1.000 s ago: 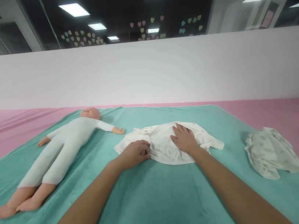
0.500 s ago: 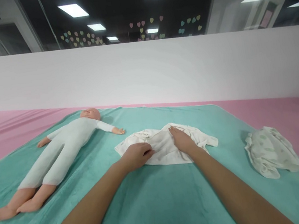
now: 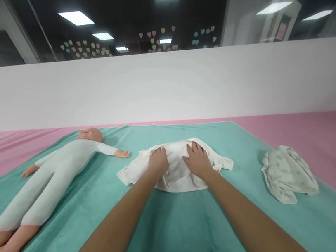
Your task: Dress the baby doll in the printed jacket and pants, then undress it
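A small white baby shirt (image 3: 180, 178) lies spread on the green blanket, its sleeves reaching out to both sides. On its left half rests my left hand (image 3: 159, 162), fingers stretched forward and lying on the cloth. My right hand (image 3: 198, 160) presses flat on the right half with its fingers spread. Both palms face down, and neither hand grips the fabric visibly. To the left, a baby doll (image 3: 63, 163) in a pale bodysuit lies on its back, one arm stretched toward the shirt.
The green blanket (image 3: 176, 229) covers a pink surface (image 3: 328, 136). A crumpled white garment with green spots (image 3: 289, 173) lies at the right. Behind runs a low white wall (image 3: 156, 88), with dark glass (image 3: 126, 6) and heart stickers above it.
My left hand has gone from curled fingers at the shirt's near left to lying stretched out on it. The shirt's left side is smoother. The view has shifted slightly right.
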A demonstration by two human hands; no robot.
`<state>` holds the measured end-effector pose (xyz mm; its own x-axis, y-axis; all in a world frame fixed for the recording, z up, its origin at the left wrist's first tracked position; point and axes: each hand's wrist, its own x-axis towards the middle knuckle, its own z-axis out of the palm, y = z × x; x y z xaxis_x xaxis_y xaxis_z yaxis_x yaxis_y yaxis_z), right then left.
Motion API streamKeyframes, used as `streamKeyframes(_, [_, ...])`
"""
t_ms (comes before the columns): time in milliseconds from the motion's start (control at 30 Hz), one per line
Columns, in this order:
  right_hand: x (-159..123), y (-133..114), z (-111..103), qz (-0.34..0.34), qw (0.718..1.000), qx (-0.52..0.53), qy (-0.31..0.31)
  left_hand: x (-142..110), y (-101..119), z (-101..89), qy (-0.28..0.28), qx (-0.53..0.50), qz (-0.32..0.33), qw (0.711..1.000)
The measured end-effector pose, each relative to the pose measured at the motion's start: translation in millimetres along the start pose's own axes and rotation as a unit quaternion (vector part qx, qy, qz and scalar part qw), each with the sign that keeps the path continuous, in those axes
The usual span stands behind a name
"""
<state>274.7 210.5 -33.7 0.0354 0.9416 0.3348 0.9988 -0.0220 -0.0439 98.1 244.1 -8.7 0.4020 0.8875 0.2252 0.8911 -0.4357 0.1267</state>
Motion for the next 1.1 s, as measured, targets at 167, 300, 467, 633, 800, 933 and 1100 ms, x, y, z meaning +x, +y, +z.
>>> streamKeyframes(167, [2.4,0.7,0.0,0.001,0.999,-0.022,0.036,8.0,-2.9,18.4,0.025,-0.004,-0.022,0.999])
streamKeyframes(300, [4.5,7.5,0.2,-0.015,0.999,0.018,0.027,5.9,-19.9,20.1,0.031,-0.001,-0.018,0.999])
streamKeyframes(467, [5.9,15.9,-3.4,-0.049,0.996,0.036,0.059,3.3,-38.5,14.3,0.045,0.042,-0.012,0.998])
streamKeyframes(633, [3.2,14.0,-5.8,-0.006,0.994,-0.016,0.109,-2.4,-39.0,9.1,0.058,0.062,-0.017,0.996])
streamKeyframes(800, [2.1,13.7,-0.6,-0.009,0.997,-0.043,0.058,-6.1,-36.0,10.1,0.071,0.052,-0.039,0.995])
streamKeyframes(933, [2.6,15.5,0.5,-0.012,0.999,-0.035,0.029,-3.8,-38.2,13.5,0.051,0.022,-0.057,0.997])
streamKeyframes(1100, [3.0,15.8,-0.6,0.009,0.999,-0.039,0.024,-1.4,-39.7,14.7,0.042,0.012,-0.056,0.997])
